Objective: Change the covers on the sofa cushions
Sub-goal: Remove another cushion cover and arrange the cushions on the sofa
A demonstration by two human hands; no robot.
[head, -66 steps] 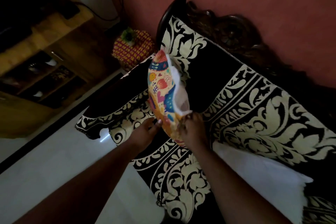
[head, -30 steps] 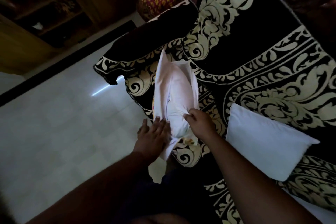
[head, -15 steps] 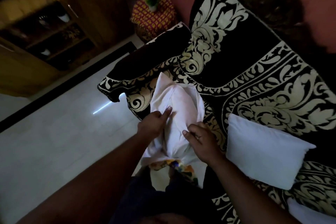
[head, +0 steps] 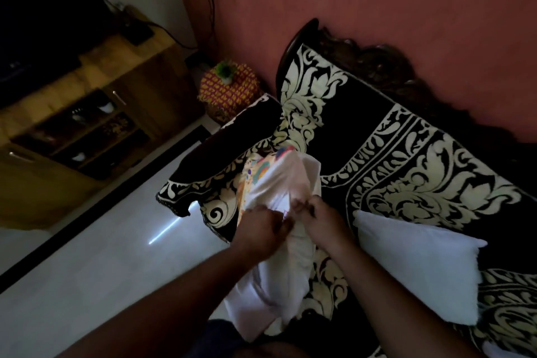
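A cushion (head: pixel 279 279) wrapped in white cloth lies on the front edge of a black sofa (head: pixel 406 160) with cream scrollwork, its near end hanging past the seat toward the camera. A multicoloured printed cover (head: pixel 255 174) shows at the cushion's far end, toward 11 o'clock. Both forearms reach in from the lower frame and meet at the cushion's middle. The left hand (head: pixel 261 229) has its fingers curled, bunching the white fabric; the right hand (head: pixel 319 221), just beside it at 3 o'clock, pinches the same fabric, knuckles up. A bare white cushion (head: pixel 421 267) rests on the seat at 3 o'clock from the hands. Beyond the sofa arm, at 11 o'clock, a red-and-yellow patterned stool (head: pixel 229 93) carries a small green plant (head: pixel 225 70). A wooden cabinet (head: pixel 87 125) stands at 9 o'clock across the pale floor (head: pixel 87 270).
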